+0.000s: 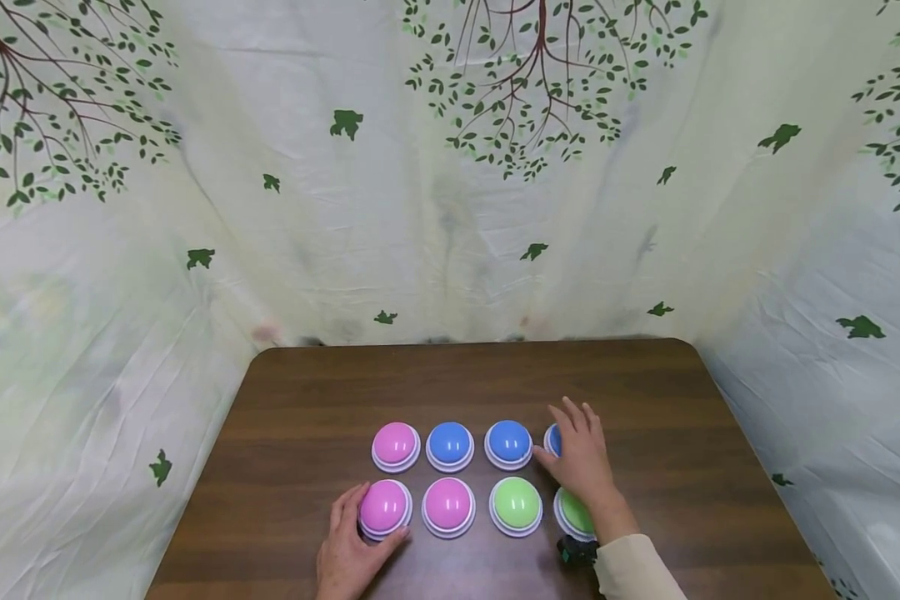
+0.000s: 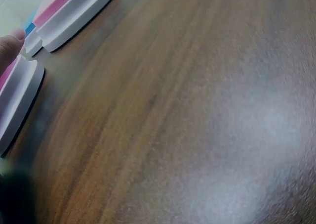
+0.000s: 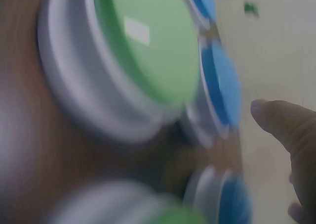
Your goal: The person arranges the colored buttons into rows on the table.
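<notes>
Dome buttons with white round bases stand in two rows on the table. My left hand (image 1: 348,546) holds the front-left pink button (image 1: 385,507), its fingers along the left side and thumb at the lower right. In the left wrist view, the thumb (image 2: 11,48) shows beside that button's white base (image 2: 24,103). My right hand (image 1: 583,462) is spread over the back-right blue button (image 1: 552,440), covering much of it. Its thumb points toward the neighbouring blue button (image 1: 508,440). Under the right wrist, a green button (image 1: 572,512) is partly hidden.
Also in the rows are a back pink button (image 1: 395,444), another blue button (image 1: 450,443), a front pink button (image 1: 448,504) and a green button (image 1: 516,503). A small black object (image 1: 576,551) sits by the right wrist. Leaf-printed cloth (image 1: 450,208) surrounds the brown table (image 1: 285,433).
</notes>
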### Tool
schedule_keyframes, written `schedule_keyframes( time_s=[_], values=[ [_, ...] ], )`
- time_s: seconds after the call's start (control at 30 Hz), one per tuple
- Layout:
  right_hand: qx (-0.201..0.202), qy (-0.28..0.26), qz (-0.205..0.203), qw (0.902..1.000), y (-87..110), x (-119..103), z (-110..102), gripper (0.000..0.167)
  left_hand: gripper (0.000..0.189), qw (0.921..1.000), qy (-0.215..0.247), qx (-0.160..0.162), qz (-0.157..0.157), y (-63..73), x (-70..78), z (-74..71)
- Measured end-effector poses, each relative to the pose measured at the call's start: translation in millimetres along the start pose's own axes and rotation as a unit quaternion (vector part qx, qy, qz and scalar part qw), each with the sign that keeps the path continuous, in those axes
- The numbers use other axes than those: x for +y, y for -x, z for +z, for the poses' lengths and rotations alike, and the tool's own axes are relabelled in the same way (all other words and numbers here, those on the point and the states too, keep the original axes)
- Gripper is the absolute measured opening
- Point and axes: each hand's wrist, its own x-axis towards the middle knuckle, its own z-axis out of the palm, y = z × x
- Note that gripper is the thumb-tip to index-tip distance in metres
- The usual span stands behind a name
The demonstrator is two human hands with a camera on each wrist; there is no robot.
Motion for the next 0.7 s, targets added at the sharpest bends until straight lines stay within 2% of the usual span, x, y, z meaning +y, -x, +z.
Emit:
schedule_keyframes(
  time_s=[0.1, 0.17, 0.2, 0.27, 0.3, 0.37, 0.43, 0.47, 0.53, 0.6, 0.7],
  values=[
    [0.028, -0.002, -0.059, 0.9978, 3.3, -20, 6, 0.074, 0.102, 0.9999, 0.003, 0.012, 0.005, -0.2, -0.6, 2.1],
    [0.028, -0.018, -0.08, 0.9962, 7.9, -33, 10, 0.07, 0.104, 0.9997, 0.004, 0.025, 0.005, 0.6, 0.1, 3.4],
    [0.025, -0.029, -0.085, 0.9956, 10.8, -38, 12, 0.068, 0.104, 0.9993, 0.004, 0.037, 0.008, 1.6, 1.2, 4.3],
    [0.019, -0.038, -0.091, 0.9949, 17.2, -47, 15, 0.064, 0.098, 0.9964, 0.005, 0.08, 0.026, 5.0, 4.8, 7.1],
    [0.017, -0.038, -0.095, 0.9946, 20.1, -50, 17, 0.063, 0.093, 0.9933, 0.005, 0.107, 0.043, 7.4, 8.0, 8.5],
    [0.015, -0.032, -0.097, 0.9947, 23.9, -54, 20, 0.063, 0.082, 0.982, 0.013, 0.16, 0.099, 12.0, 16.3, 12.7],
    [0.009, -0.021, -0.082, 0.9964, 25.1, -54, 23, 0.066, 0.073, 0.9678, 0.011, 0.188, 0.168, 15.6, 27.9, 17.9],
    [0.005, -0.018, -0.071, 0.9973, 24.3, -54, 25, 0.068, 0.071, 0.9628, 0.005, 0.185, 0.197, 16.7, 34.6, 20.8],
    [-0.007, -0.012, -0.047, 0.9988, 21.1, -52, 30, 0.073, 0.075, 0.9594, -0.012, 0.159, 0.233, 17.8, 46.9, 28.7],
    [-0.024, -0.016, -0.023, 0.9993, 16.8, -50, 34, 0.077, 0.08, 0.9636, -0.036, 0.124, 0.234, 18.7, 57.3, 37.4],
    [-0.044, -0.027, -0.006, 0.9986, 10.2, -50, 40, 0.08, 0.087, 0.9739, -0.053, 0.082, 0.205, 20.3, 65.2, 50.2]
  ],
)
